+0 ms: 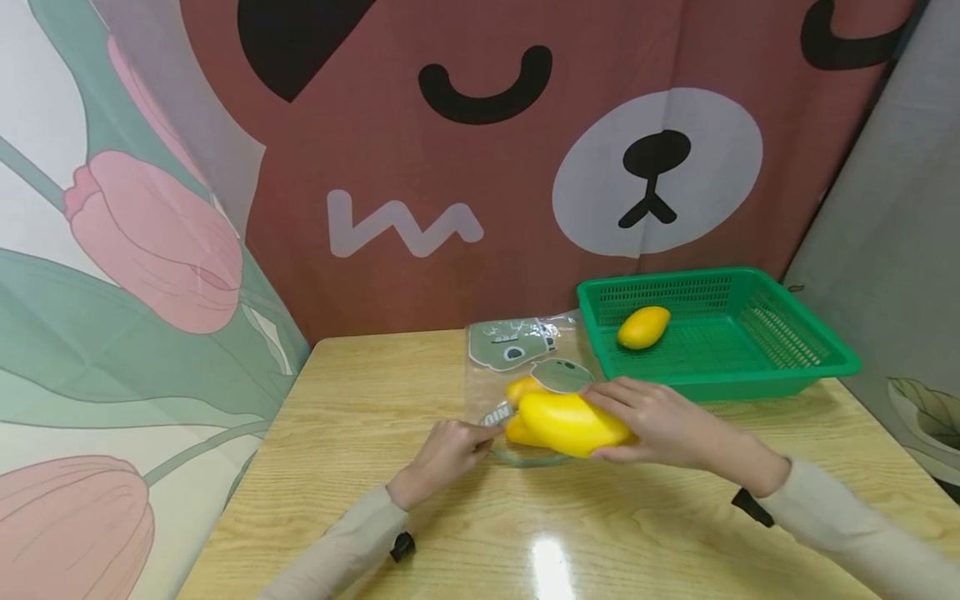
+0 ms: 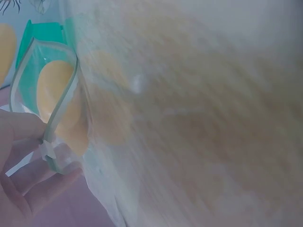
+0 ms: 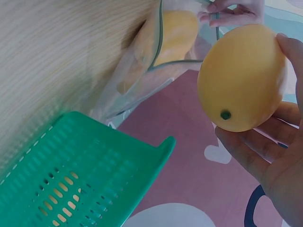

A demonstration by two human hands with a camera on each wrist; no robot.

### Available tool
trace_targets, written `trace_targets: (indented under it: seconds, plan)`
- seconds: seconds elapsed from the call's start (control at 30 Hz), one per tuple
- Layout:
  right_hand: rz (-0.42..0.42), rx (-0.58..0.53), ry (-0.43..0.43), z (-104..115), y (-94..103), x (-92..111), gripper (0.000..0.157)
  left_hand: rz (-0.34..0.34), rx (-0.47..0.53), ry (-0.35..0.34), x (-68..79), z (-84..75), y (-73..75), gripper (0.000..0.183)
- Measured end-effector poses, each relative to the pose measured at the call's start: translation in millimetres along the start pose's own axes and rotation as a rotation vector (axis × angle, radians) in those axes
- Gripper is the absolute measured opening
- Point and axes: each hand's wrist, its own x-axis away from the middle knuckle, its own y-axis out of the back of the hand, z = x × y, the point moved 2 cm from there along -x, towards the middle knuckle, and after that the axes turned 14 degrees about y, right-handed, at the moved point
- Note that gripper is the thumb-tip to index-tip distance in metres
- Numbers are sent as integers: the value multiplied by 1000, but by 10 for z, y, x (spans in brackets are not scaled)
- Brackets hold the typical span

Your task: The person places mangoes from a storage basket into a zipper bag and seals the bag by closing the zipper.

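Note:
My left hand (image 1: 453,454) pinches the zip edge of a clear printed zip bag (image 1: 483,392), whose mouth gapes in the left wrist view. Yellow mangoes (image 3: 177,35) lie inside the bag, partly blurred by its plastic. In my right hand (image 1: 663,421) is another yellow mango (image 3: 241,78), with a small dark green stem end. Thumb and fingers grip it from the side. The head view shows this held mango (image 1: 573,423) in front of the bag's opening, covering part of it.
A green plastic basket (image 1: 720,387) stands at the back right of the wooden table (image 1: 375,400), with a single yellow mango (image 1: 643,327) in it. Behind the table hangs a printed bear curtain (image 1: 525,167). A flower-patterned cloth (image 1: 150,242) hangs on the left.

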Motion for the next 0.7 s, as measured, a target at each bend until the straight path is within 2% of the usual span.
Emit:
trace_targets:
  seconds: [0.7]
  plan:
    - [110,-32,18,143,-187,-45,71,-11,-28,7,-11,4,4,34]
